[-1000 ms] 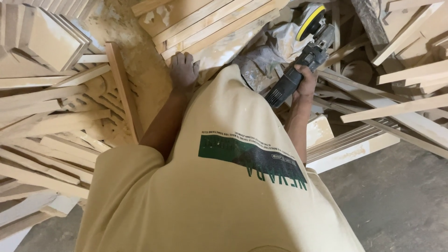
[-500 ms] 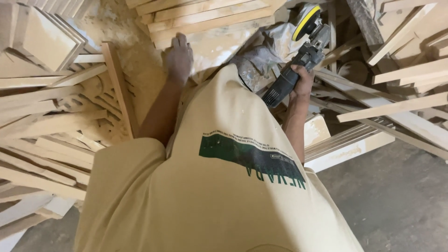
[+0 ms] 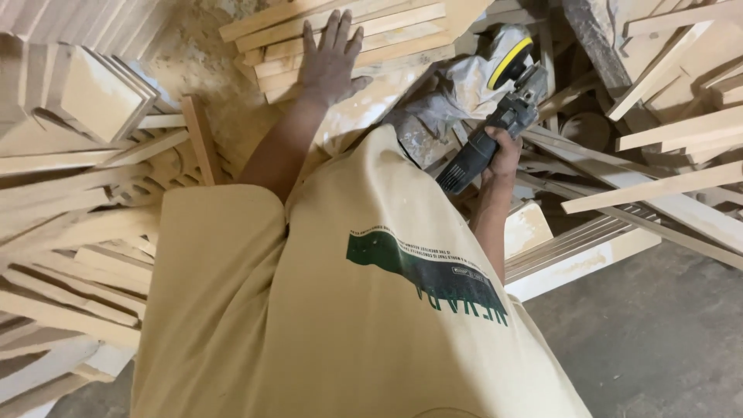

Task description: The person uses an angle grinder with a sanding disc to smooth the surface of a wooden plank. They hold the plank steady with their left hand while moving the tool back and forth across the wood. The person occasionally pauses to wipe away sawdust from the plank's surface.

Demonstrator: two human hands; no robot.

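While right hand [image 3: 505, 151] grips sander [image 3: 495, 116], left hand [image 3: 329, 62] flat on slats [image 3: 387, 23].

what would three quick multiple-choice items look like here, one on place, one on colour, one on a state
1. Where does the left hand rest?
A. on the stacked pale wooden slats
B. on the grey floor
C. on the sander

2. What colour rims the pad of the dark handheld power sander?
A. red
B. yellow
C. blue

3. How is the right hand?
A. open, empty
B. closed round the sander's body
C. flat on a plank

A: palm spread on the slats. B: yellow edge shows. B: fingers wrap the body.
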